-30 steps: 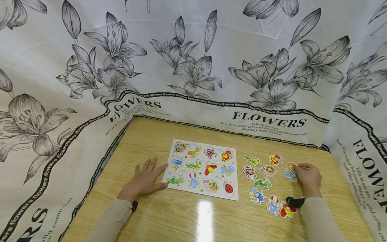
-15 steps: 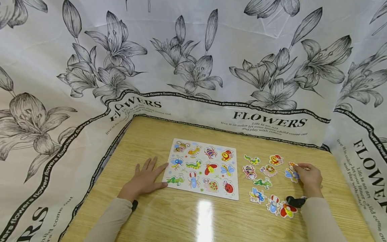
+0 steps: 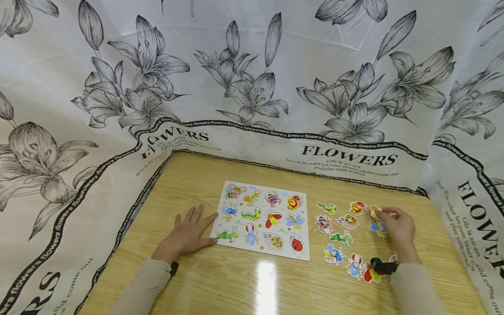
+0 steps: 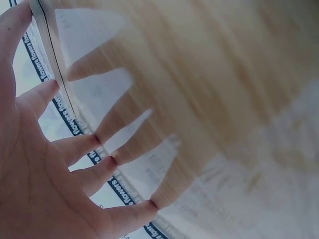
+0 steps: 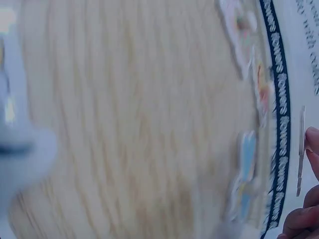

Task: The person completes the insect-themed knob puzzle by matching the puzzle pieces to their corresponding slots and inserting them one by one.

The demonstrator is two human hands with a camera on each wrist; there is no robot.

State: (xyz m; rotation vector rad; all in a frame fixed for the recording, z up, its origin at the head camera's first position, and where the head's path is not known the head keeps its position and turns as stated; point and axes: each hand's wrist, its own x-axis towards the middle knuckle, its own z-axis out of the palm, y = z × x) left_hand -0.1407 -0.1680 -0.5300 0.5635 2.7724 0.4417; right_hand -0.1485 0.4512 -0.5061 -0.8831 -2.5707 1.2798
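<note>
In the head view we see the right hand (image 3: 399, 225) pinching the striped piece (image 3: 373, 210), now slightly nearer the board (image 3: 261, 208). The left wrist's shows the left hand (image 4: 47, 169) spread on the worktop (image 4: 214, 59); the right's, the piece lifted, seemingly free to carry.

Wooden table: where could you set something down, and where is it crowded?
The table is bare on its near side, between left sleeve, puzzle board and loose pieces, and in the far strip between board and flowered cloth. Right of the board is crowded: loose pieces cluster beside the right hand.
</note>
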